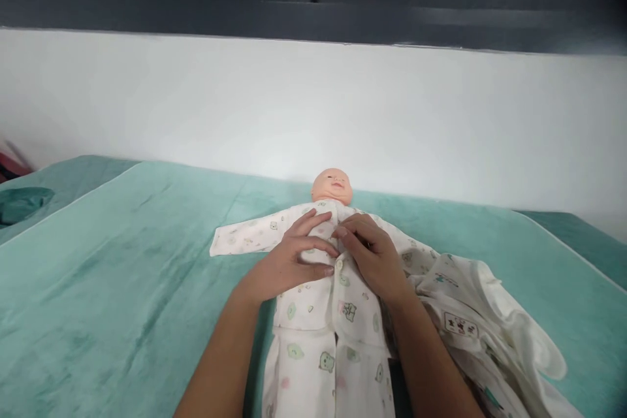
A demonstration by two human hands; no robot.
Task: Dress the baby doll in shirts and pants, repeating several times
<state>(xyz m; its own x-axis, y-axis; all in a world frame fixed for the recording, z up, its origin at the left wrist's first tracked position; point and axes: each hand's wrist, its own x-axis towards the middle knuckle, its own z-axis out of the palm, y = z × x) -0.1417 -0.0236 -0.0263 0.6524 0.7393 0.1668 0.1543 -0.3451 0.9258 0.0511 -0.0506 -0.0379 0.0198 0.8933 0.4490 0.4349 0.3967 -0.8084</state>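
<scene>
Far left: a dark green cloth [24,204] and, behind it, part of a red item [12,165] at the edge. A light green bedspread [112,261] covers the bed up to the white wall [304,104].

Next, a printed sleeve [245,237] lies out flat to the side, its cuff wide and bare of any doll hand that I can see.

Left hand [298,258]: fingers spread apart, slightly bent, laid over the chest of the white baby top [306,297]. The fingertips touch the cloth near the front opening; the thumb lies lowest, close to a round button [339,264].

Centre: the baby doll [332,186] lies face up on the bedspread, bald head towards the wall. The top covers its chest, printed with small green and pink figures. Below it, matching printed pants [304,372], laid straight, run out of view at the bottom.

Right hand [375,255]: fingers curled, thumb and forefinger tips close together at the upper front edge of the top. Whether they pinch the cloth or a button, I cannot tell.

Right: a crumpled white garment [490,313] with a small framed print, heaped beside the right forearm. A dark object [400,385] shows partly between pants and forearm.
</scene>
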